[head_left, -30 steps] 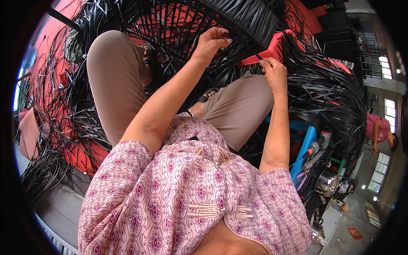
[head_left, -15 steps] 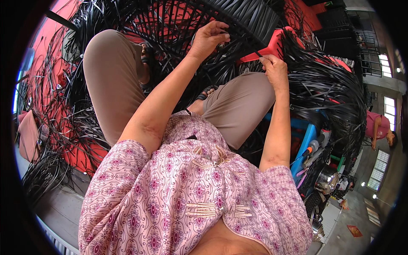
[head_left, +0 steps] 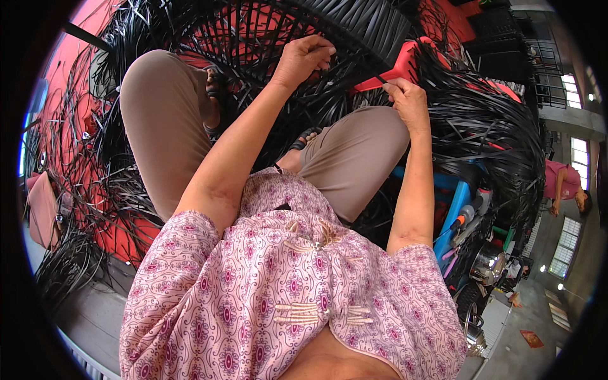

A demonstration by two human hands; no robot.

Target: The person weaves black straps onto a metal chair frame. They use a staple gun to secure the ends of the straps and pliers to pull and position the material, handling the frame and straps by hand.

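A large woven frame of black plastic strips [head_left: 278,31] stands in front of my knees, with many loose strip ends hanging from it. My left hand [head_left: 304,58] is closed on a black strip at the frame's lower edge. My right hand [head_left: 405,98] pinches another black strip [head_left: 354,66] that runs up and left toward the left hand. A red plastic piece [head_left: 396,66] shows just behind the right hand. Both knees in beige trousers rise under my forearms.
Heaps of loose black strips [head_left: 487,126] lie right and left on a red floor [head_left: 57,76]. A blue stool or frame [head_left: 453,209] with tools and a metal pot [head_left: 487,269] stands at the right. Another person in pink [head_left: 563,183] bends over far right.
My left hand has slid right along the frame's edge with its strip. My right hand stays in about the same place, still pinching its strip.
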